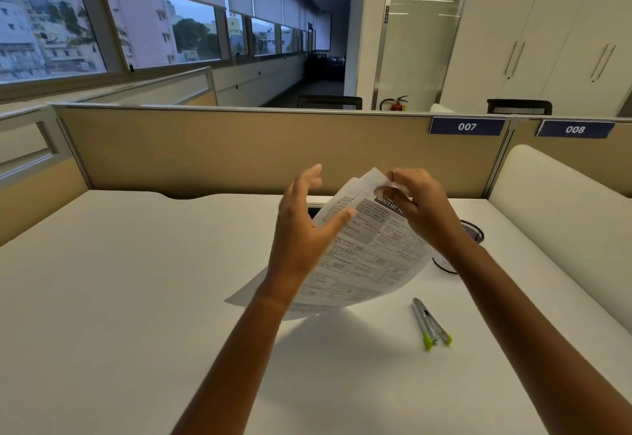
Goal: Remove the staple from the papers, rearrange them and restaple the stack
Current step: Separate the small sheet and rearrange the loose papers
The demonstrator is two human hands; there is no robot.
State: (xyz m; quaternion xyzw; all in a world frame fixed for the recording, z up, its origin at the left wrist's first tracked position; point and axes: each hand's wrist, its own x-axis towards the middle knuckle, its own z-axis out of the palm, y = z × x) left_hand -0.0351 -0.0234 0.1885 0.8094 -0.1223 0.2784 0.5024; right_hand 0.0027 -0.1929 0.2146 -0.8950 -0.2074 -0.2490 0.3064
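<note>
A stack of printed papers (369, 256) hangs tilted above the white desk (136, 280), its top corner raised. My right hand (420, 208) pinches that top corner between thumb and fingers. My left hand (301, 226) is at the stack's left edge, thumb lying on the front page and fingers spread behind it. A silver stapler with lime-green tips (431, 323) lies on the desk to the right of the papers, apart from both hands. The staple itself is too small to make out.
A black mesh pen holder (473, 231) stands behind my right forearm, with a dark ring-shaped thing (444, 265) on the desk near it. A tan partition (239, 147) closes the desk's far side. A white padded divider (554, 208) borders the right.
</note>
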